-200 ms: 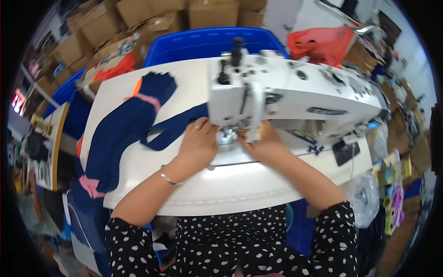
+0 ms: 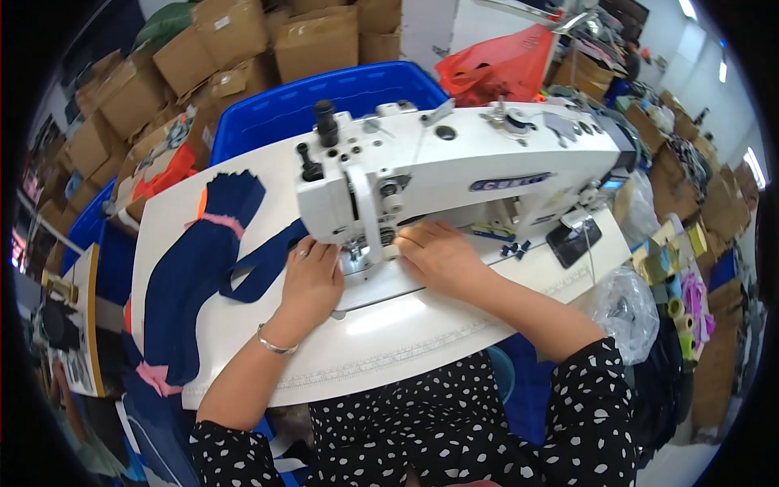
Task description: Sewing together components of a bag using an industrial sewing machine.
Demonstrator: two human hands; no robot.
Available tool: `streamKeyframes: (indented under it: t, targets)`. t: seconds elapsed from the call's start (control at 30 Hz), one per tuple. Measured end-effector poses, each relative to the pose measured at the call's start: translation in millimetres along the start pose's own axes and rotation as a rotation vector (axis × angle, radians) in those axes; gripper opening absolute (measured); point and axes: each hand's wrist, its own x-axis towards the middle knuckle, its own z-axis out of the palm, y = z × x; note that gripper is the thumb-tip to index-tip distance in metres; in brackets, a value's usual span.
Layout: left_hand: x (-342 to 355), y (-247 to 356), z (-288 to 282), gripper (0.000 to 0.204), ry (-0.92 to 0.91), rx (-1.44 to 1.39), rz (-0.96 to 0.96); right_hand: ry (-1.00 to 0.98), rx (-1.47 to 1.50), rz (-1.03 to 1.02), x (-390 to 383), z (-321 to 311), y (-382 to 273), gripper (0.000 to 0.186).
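My left hand, with a ring and a bracelet, is closed at the left of the presser foot of a white sewing machine. Its bent fingers grip the end of a navy fabric strip, which loops back across the table. To the right of the needle area, my right hand has its fingers bent and pressed together under the machine arm. What its fingertips hold, if anything, is hidden. A larger navy fabric piece with pink bands lies on the left side of the table.
The white table has a ruler marking along its near edge. Small dark clips and a phone lie at the right. Behind stand a blue bin, a red bag and cardboard boxes. Thread spools are at far right.
The whole view has shifted, so the machine appears farther left. My right hand has drawn slightly rightward from the needle. My left hand stays beside the presser foot.
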Motion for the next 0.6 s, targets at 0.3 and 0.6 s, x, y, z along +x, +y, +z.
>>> streamKeyframes:
  t: [0.3, 0.6]
  targets:
    - [0.5, -4.9, -4.1, 0.032, 0.011, -0.004, -0.019, 0.08, -0.23, 0.352, -90.6, -37.3, 38.4, 0.037]
    - [4.7, 0.8, 6.1, 0.033, 0.021, -0.015, 0.06, 0.12, -0.272, 0.385, -120.1, -35.3, 60.3, 0.036]
